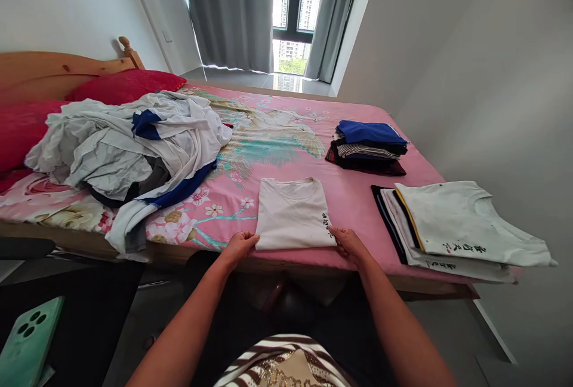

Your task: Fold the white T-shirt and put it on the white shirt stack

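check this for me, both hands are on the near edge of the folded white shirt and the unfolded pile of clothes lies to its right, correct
Not quite. In the head view the left hand and right hand do hold the near edge of the folded white shirt, but the unfolded pile of clothes lies to its left, not its right.

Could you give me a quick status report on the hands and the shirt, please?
Left hand and right hand grip the near corners of the folded white cotton T-shirt. Shirt flat on the pink floral bedsheet. Nothing in the way.
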Motion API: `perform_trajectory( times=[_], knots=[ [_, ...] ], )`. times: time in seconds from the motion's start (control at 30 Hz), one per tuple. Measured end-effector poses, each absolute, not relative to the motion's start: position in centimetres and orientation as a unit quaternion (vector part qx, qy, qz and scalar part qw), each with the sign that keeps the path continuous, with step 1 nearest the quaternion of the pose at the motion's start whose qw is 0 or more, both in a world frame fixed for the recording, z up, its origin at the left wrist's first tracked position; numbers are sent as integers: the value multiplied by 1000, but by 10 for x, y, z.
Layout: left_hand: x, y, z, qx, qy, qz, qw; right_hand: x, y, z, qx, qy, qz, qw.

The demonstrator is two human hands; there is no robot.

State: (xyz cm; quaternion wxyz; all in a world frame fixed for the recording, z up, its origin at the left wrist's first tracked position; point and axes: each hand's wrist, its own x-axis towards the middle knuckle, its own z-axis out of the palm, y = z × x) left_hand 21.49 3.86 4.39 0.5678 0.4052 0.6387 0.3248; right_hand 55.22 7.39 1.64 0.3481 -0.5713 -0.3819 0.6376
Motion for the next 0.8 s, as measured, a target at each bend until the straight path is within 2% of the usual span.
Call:
perform_trajectory(
  times=[0.2,0.37,0.53,0.8],
  knots=[
    [217,31,36,422,642,331,548,553,61,21,-563,-380,648,346],
    [220,29,29,482,679,331,445,558,51,19,-565,-399,645,324],
    [222,27,26,516,686,339,386,560,39,18,-604,-437,605,279],
    [222,29,29,559,713,262,333,552,31,14,-630,-423,561,332]
  ],
)
